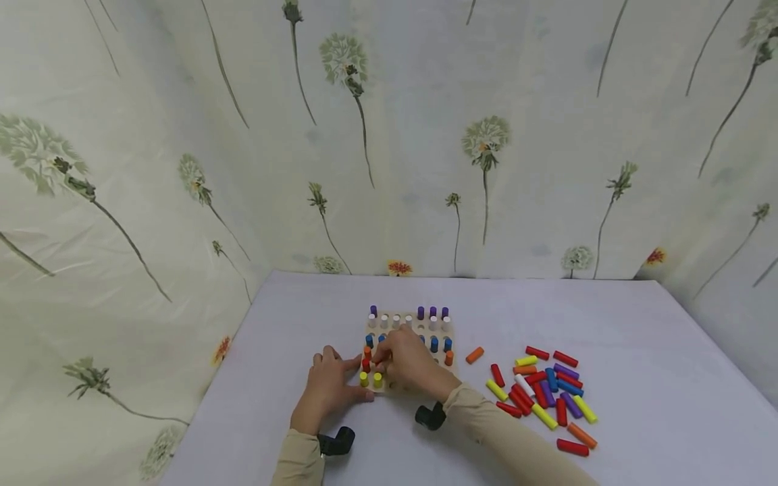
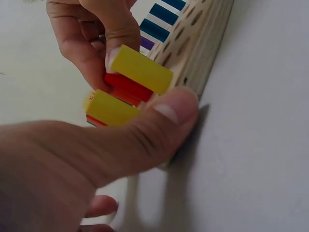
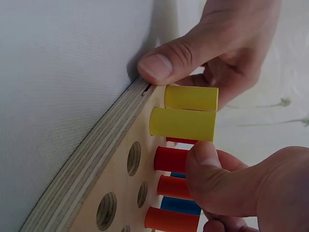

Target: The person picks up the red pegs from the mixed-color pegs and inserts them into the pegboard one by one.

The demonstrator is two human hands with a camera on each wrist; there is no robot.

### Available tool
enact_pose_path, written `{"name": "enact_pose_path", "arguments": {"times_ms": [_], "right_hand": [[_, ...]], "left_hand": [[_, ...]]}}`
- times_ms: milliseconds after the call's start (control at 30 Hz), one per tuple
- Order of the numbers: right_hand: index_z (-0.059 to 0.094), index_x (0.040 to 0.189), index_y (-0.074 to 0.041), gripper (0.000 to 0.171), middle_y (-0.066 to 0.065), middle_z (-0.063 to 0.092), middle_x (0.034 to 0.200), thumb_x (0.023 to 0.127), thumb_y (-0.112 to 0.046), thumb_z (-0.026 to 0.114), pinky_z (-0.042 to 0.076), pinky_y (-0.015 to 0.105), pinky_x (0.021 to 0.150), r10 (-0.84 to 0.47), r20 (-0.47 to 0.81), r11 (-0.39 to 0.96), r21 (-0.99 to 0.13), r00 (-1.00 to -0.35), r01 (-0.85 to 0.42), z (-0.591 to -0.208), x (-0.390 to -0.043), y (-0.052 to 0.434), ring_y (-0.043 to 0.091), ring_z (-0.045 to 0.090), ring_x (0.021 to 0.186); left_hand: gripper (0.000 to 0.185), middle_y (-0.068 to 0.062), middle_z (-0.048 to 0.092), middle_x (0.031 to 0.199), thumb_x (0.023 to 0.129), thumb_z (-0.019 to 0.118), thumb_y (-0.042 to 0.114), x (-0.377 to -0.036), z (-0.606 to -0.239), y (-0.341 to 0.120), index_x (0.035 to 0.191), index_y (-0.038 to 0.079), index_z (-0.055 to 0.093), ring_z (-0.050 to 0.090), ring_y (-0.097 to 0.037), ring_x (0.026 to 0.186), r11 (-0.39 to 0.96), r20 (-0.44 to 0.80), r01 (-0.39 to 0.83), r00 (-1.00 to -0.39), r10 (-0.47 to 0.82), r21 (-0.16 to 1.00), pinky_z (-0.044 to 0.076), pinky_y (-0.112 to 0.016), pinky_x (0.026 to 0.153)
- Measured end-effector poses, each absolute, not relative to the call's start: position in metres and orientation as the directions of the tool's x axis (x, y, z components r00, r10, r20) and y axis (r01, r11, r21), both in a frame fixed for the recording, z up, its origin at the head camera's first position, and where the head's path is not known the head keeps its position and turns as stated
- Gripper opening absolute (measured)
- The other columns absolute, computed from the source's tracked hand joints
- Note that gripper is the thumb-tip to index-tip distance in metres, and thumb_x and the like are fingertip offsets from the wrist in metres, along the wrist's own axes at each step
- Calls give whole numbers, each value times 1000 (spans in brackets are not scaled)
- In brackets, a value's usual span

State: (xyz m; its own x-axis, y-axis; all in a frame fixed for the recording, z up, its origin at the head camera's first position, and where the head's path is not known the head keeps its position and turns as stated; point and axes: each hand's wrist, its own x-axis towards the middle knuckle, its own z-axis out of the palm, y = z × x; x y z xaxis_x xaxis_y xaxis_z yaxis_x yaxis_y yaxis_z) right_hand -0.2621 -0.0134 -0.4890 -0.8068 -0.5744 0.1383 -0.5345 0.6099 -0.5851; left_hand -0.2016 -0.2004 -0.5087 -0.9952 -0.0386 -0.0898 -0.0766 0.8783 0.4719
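A wooden pegboard (image 1: 448, 379) stands on the table, with rows of purple, white, blue, orange, red and yellow pegs upright in its holes. At its near left corner my left hand (image 1: 328, 386) holds the edge, the thumb (image 2: 178, 106) against the front side. My right hand (image 1: 408, 358) reaches over the board and pinches a red peg (image 3: 170, 159), which stands at a hole behind the front row. Two yellow pegs (image 3: 183, 124) stand close by in the front row. Part of the board's middle is hidden under my right hand.
Loose red, yellow, blue, purple, orange and white pegs lie in a heap to the right, among them a red peg (image 1: 573, 447) nearest me. One orange peg (image 1: 475, 355) lies apart, close to the board. A flowered cloth (image 1: 419, 135) hangs behind the table.
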Motion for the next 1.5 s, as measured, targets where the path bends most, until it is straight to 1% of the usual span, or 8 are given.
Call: {"name": "enact_pose_path", "arguments": {"times_ms": [133,333,667,867,967,1200,1333,1500], "right_hand": [[86,87,-16,8,-10,77,83,90,-9,83,43,40,90,-581,143,597,-594,-802,-538,-490,-266,-11,11,57,85],[86,90,-14,9,-9,77,84,91,-7,83,52,33,80,-576,109,584,-639,-810,-501,-493,-266,-9,10,59,82],[86,89,-16,8,-11,76,83,90,-8,83,49,35,81,-561,109,599,-631,-821,-493,-494,-267,-6,10,58,81],[87,91,-15,8,-9,79,85,92,-8,83,50,39,88,-584,117,596,-610,-803,-523,-492,-269,-5,8,61,81],[87,98,-14,8,-6,80,88,93,-10,82,51,32,84,-624,117,579,-595,-772,-558,-489,-270,-2,7,61,81],[85,113,-14,18,-7,76,86,96,-16,79,36,31,79,-652,223,534,-543,-725,-648,-477,-272,22,12,55,81],[84,116,-15,21,-8,72,89,96,-20,79,35,31,77,-588,228,600,-520,-776,-608,-464,-281,55,16,50,85],[84,113,-12,20,-3,77,92,95,-18,81,38,32,75,-495,184,720,-460,-849,-520,-454,-301,112,19,53,88]], "left_hand": [[79,-15,49,113,73,97,46,-204,-508,-198,143,22,69,41,-29,100,876,-111,-92,-993,-44,474,37,-37,72],[79,-16,48,117,72,98,44,-206,-510,-194,143,23,69,43,-33,102,872,-144,-139,-986,-80,468,43,-42,75],[79,-15,46,121,72,98,43,-207,-509,-192,143,24,69,43,-34,105,869,-147,-149,-985,-89,473,45,-46,78],[77,-15,48,122,72,98,40,-207,-503,-190,142,24,70,45,-34,106,863,-138,-153,-986,-98,481,47,-45,77],[77,-15,49,121,72,98,40,-206,-502,-189,142,24,70,45,-34,105,862,-143,-160,-984,-103,480,46,-45,77],[79,-16,47,122,73,98,40,-203,-504,-191,144,24,68,45,-37,107,872,-173,-184,-978,-117,452,48,-49,80],[79,-17,46,122,72,98,40,-200,-505,-192,144,23,69,45,-37,105,869,-152,-167,-983,-107,465,48,-50,79],[80,-17,46,122,72,98,42,-199,-505,-194,144,23,69,45,-37,104,871,-137,-150,-986,-96,469,48,-48,78]]}}
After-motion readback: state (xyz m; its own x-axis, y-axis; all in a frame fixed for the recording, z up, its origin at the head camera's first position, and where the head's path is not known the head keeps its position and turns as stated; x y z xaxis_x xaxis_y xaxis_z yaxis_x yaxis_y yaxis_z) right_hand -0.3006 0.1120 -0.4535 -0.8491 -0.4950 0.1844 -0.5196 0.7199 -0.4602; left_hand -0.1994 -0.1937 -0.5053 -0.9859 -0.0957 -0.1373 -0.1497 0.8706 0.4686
